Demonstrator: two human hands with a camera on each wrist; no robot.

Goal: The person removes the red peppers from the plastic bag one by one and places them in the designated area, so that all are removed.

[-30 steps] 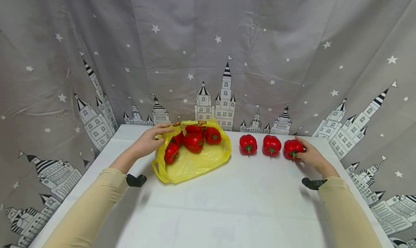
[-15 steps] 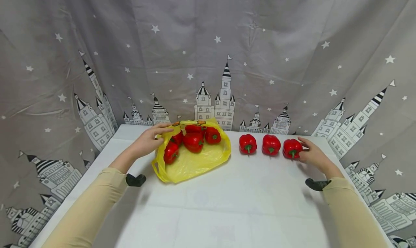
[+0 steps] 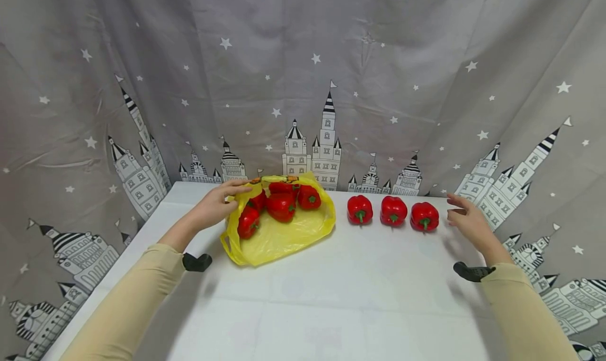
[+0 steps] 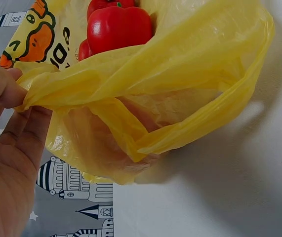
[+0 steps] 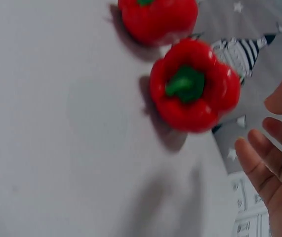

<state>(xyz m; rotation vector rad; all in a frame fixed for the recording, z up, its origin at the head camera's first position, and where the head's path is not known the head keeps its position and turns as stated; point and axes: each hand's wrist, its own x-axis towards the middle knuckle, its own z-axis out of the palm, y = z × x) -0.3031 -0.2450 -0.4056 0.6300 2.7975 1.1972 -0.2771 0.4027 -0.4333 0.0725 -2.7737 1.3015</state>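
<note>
Clearly, your left hand (image 3: 214, 207) pinches a crinkled yellow plastic bag (image 3: 294, 241) while your right hand (image 3: 473, 227) has its fingers loosely parted.
At left, the bag lies on the white counter (image 3: 303, 298), several glossy red bell peppers (image 3: 281, 207) inside; rightward, three loose, green-stemmed red bell peppers (image 3: 394, 211) sit in a row; your right hand is just beside the last, apart from it.
</note>
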